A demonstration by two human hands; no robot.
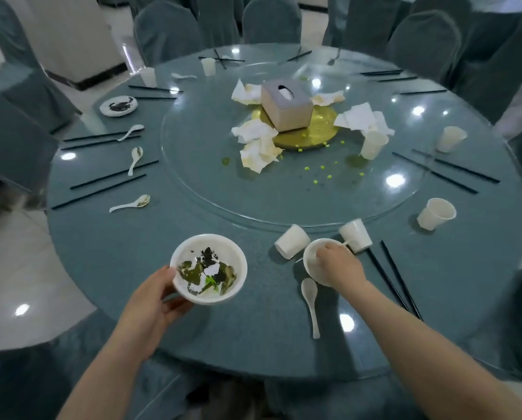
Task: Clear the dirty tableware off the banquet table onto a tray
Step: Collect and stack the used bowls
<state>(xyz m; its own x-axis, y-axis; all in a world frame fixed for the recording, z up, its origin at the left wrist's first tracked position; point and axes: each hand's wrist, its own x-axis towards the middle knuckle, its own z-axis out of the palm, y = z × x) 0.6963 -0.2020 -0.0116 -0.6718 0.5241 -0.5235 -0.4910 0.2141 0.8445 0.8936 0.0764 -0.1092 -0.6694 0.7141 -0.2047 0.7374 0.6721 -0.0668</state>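
Stacking looks like the step in hand: the dirty bowl is gripped at its near-left rim by the left hand, thumb on the lip and fingers curled beneath, and is held above the table's near edge. It should be kept level, since dark and green scraps are smeared across its white inside. The small bowl is covered by the right hand, whose fingers are curled over its far rim; whether it has been lifted cannot be told. The small bowl would best be nested into the larger one only once both are steady, and the fallen cups touching or just beside it should be left undisturbed. A spoon lies just near of that bowl, with chopsticks to its right; these could be gathered afterwards.

No tray is seen. Farther out, more spoons, chopsticks and cups are scattered round the rim, and a soiled plate sits at the far left. On the turntable, crumpled napkins surround a tissue box, with green crumbs strewn about.
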